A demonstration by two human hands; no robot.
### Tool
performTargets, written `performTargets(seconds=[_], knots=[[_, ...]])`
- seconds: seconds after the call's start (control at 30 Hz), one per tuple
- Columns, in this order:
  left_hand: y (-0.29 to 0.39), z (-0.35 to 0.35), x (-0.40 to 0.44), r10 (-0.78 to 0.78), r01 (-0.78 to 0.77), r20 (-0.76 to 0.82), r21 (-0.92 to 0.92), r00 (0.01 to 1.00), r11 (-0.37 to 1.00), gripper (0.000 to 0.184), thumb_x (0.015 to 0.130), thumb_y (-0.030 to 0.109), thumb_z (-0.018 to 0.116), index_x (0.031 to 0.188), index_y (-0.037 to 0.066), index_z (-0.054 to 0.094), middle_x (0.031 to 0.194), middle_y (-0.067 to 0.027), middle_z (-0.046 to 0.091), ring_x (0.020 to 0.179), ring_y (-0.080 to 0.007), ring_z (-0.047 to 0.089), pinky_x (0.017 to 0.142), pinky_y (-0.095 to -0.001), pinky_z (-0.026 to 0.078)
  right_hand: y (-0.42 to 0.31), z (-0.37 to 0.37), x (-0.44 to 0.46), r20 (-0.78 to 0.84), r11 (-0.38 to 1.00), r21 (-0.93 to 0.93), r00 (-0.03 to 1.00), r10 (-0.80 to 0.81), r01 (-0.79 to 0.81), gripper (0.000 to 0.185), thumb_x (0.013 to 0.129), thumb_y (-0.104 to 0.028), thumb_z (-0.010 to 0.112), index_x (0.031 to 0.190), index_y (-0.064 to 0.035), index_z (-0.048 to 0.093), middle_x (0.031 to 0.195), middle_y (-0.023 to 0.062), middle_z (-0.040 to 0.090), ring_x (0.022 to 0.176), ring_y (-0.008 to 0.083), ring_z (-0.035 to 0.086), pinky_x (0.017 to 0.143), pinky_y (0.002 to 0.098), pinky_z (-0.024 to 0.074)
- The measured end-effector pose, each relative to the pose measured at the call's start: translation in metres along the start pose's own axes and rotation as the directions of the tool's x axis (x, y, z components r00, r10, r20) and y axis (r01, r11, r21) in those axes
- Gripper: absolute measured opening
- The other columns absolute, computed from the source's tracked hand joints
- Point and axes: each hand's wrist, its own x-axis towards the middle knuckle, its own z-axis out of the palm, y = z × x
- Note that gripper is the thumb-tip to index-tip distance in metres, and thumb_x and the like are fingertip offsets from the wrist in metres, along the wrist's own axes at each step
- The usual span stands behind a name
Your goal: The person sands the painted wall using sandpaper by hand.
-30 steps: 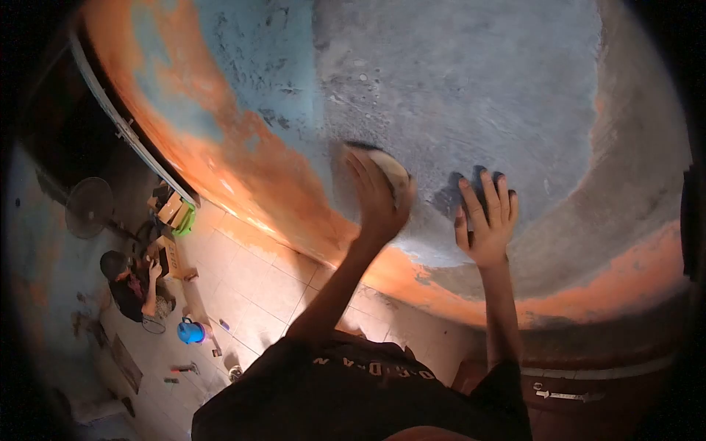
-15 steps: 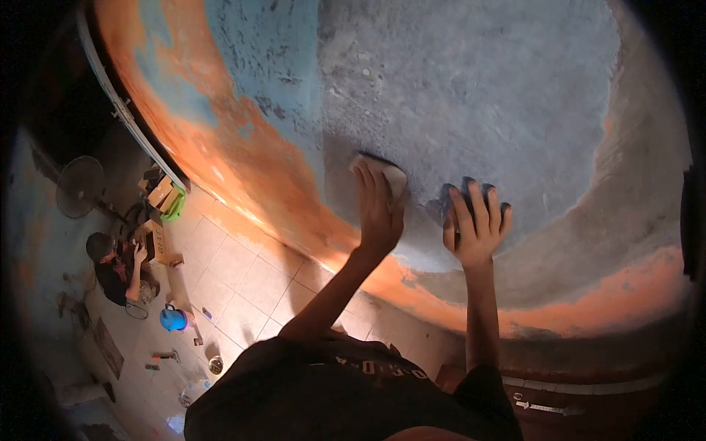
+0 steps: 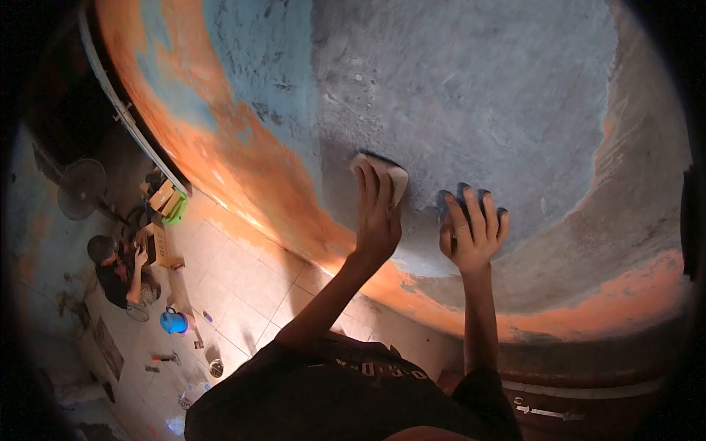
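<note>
Dim room, bright floor glare, curved edges, black corners

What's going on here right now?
The left hand holds a pale block against the patchy grey part of the wall. The right hand is at the wall beside it, fingers spread, holding nothing. Off to the left, another person is down by a box, near a blue jug.

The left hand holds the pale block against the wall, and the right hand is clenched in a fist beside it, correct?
Not quite: the head view shows the right hand open, fingers spread at the wall. The left hand does hold the pale block against it.
</note>
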Motion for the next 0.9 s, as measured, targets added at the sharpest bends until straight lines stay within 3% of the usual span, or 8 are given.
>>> performTargets(seconds=[0.23,0.33,0.43,0.53,0.63,0.73,0.8,0.9], knots=[[0.004,-0.036,0.049,-0.023,0.024,-0.052,0.029,0.998,0.999,0.058,0.102,0.018,0.041,0.145,-0.015,0.02,0.152,-0.0389,0.013,0.144,-0.053,0.007,0.117,-0.055,0.012,0.0,0.001,-0.001,-0.011,1.0,0.026,1.0,-0.002,0.002,0.034,0.084,-0.018,0.053,0.111,-0.0226,0.073,0.135,0.001,0.06,0.132,0.0227,0.046,0.115,0.0438,0.0221],[0.005,-0.015,0.014,0.073,-0.073,-0.007,0.004,0.997,0.997,0.054,0.101,0.018,0.039,0.147,-0.008,0.027,0.154,-0.0365,0.011,0.142,-0.0582,0.006,0.115,-0.0582,0.018,-0.001,0.0,-0.001,-0.01,1.0,0.003,1.0,0.009,-0.009,0.032,0.087,-0.023,0.05,0.109,-0.0255,0.073,0.134,-0.0014,0.06,0.131,0.021,0.047,0.113,0.0433,0.0236],[0.003,-0.007,-0.005,-0.062,0.061,0.093,0.016,0.994,0.998,0.054,0.1,0.019,0.039,0.147,-0.006,0.03,0.154,-0.0369,0.011,0.141,-0.06,0.005,0.114,-0.0607,0.016,0.0,0.001,-0.002,-0.007,1.0,0.002,1.0,0.007,-0.007,0.033,0.088,-0.023,0.048,0.109,-0.0258,0.073,0.135,-0.0015,0.06,0.131,0.0209,0.047,0.113,0.0433,0.0245],[-0.021,-0.023,0.028,0.114,-0.12,0.045,0.161,0.992,0.98,0.053,0.1,0.02,0.039,0.148,0.0,0.032,0.154,-0.0369,0.011,0.139,-0.0623,0.006,0.112,-0.0644,0.017,-0.001,0.003,-0.001,-0.011,1.0,-0.007,1.0,0.005,-0.005,0.034,0.088,-0.022,0.047,0.108,-0.0257,0.074,0.134,-0.0018,0.06,0.13,0.0207,0.048,0.111,0.0436,0.0269],[0.0,-0.046,0.056,-0.079,0.08,-0.089,0.01,0.993,0.997,0.052,0.1,0.021,0.041,0.149,0.004,0.034,0.154,-0.0361,0.011,0.138,-0.0632,0.008,0.111,-0.0662,0.018,-0.001,0.004,-0.002,-0.017,1.0,-0.015,1.0,0.007,-0.007,0.034,0.086,-0.021,0.049,0.108,-0.0252,0.074,0.133,-0.0019,0.06,0.129,0.0206,0.049,0.109,0.0439,0.0294],[-0.001,-0.033,0.026,-0.011,0.018,-0.042,0.164,0.999,0.986,0.054,0.101,0.025,0.043,0.15,0.006,0.033,0.154,-0.0368,0.008,0.139,-0.0617,0.009,0.111,-0.0647,0.019,-0.002,0.002,-0.002,-0.018,1.0,-0.005,1.0,0.007,-0.007,0.033,0.085,-0.021,0.05,0.108,-0.0242,0.074,0.132,-0.0012,0.061,0.129,0.0212,0.049,0.107,0.0442,0.0302],[0.01,-0.025,0.005,-0.102,0.074,0.135,0.199,0.986,0.977,0.057,0.101,0.029,0.045,0.151,0.006,0.03,0.153,-0.0382,0.005,0.14,-0.0597,0.007,0.112,-0.063,0.018,-0.002,0.003,-0.002,-0.019,1.0,0.002,1.0,0.006,-0.006,0.033,0.084,-0.02,0.051,0.107,-0.0236,0.074,0.132,-0.0006,0.061,0.129,0.0216,0.049,0.107,0.0443,0.0303],[-0.008,-0.022,0.023,0.043,-0.042,-0.002,0.175,0.999,0.984,0.066,0.101,0.026,0.049,0.154,0.003,0.017,0.152,-0.0416,-0.003,0.143,-0.0559,0.001,0.114,-0.0595,0.016,0.0,0.005,-0.003,-0.018,1.0,-0.002,1.0,-0.002,0.002,0.033,0.082,-0.02,0.052,0.107,-0.0229,0.075,0.132,0.0005,0.062,0.131,0.0225,0.048,0.107,0.0445,0.0302]])
